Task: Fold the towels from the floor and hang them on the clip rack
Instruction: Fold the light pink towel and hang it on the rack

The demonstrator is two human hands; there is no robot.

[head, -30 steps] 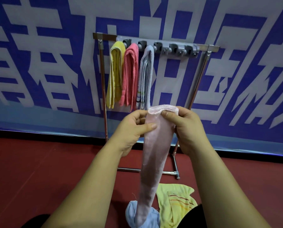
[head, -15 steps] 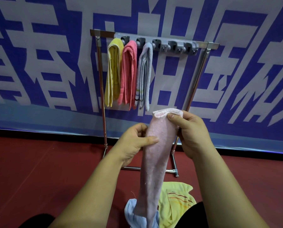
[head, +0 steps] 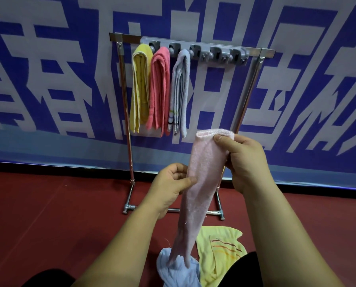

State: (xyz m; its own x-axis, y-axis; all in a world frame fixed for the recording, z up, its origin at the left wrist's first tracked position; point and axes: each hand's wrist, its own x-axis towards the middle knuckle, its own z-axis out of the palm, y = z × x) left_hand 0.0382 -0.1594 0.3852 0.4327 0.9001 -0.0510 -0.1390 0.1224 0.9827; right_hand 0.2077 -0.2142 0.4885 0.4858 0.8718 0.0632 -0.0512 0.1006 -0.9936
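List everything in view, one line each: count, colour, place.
clip rack: one, silver with grey clips, before the banner.
yellow hung towel: one, yellow, leftmost on rack.
coral towel: one, coral pink, second on rack.
lavender towel: one, pale lavender, third on rack.
pink towel: one, pale pink, in both hands.
striped towel: one, yellow, on floor.
blue towel: one, light blue, on floor.
banner: one, blue and white, behind rack.
left hand: one, pinches pink towel midway.
right hand: one, grips its top.

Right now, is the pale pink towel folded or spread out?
Folded: the pale pink towel hangs as a narrow strip, its doubled top edge pinched by the right hand.
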